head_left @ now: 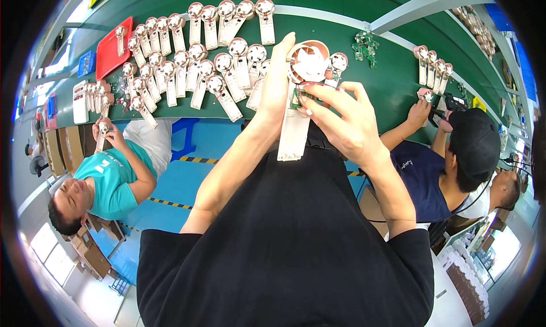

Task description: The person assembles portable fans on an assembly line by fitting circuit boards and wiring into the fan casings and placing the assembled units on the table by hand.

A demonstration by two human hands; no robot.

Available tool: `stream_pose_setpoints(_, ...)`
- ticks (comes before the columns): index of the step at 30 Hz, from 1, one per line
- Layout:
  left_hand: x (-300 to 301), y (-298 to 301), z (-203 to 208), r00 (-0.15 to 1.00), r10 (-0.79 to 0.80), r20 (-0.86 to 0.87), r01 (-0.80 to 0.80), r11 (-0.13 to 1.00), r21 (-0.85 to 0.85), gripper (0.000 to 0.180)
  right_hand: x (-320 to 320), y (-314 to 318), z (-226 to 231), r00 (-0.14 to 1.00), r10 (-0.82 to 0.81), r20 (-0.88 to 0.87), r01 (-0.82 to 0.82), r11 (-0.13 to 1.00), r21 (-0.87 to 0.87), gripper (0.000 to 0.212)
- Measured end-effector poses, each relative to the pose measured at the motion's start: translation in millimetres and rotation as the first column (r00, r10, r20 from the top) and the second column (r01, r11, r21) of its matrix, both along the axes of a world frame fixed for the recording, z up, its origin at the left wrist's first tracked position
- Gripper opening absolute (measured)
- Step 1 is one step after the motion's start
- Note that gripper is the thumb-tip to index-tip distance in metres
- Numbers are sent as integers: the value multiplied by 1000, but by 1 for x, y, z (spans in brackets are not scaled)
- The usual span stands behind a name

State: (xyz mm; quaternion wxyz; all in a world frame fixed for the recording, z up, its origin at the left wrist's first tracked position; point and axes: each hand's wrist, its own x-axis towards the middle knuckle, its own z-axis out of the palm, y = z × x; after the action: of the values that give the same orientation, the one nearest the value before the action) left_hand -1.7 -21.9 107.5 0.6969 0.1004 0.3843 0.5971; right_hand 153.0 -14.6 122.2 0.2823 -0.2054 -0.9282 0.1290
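Observation:
Close in front of my chest is a white handheld fan (294, 136), its round head up and its handle pointing down toward me. My left hand (277, 93) grips it along the left side, thumb up beside the head. A small green circuit board (296, 97) shows in the open handle below the fan head. Thin red wires (306, 84) run there. My right hand (350, 122) has its fingertips closed at the wires and the board; the exact pinch point is partly hidden. Just behind stands another open fan unit (339, 62) on the green table.
Many similar fan units (224, 68) lie in rows on the green table (318, 28). Green circuit boards (364, 49) are piled at the back. A red tray (114, 51) sits far left. Co-workers handle parts at left (116, 176) and right (424, 173).

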Motion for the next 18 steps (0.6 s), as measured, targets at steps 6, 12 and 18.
stream_pose_setpoints(6,-1,5,-6,999,-4,50,5,1000,-4,53,-2,-2,-3,997,-50,-66,48,999,-20,30)
stream_pose_setpoints(12,-1,6,-17,990,-6,142,0,999,44,56,-4,-5,-4,995,-95,-42,93,995,-42,32)
stream_pose_setpoints(18,-3,6,-23,984,20,179,-27,999,37,57,0,-7,0,960,-212,-185,172,963,-209,26)
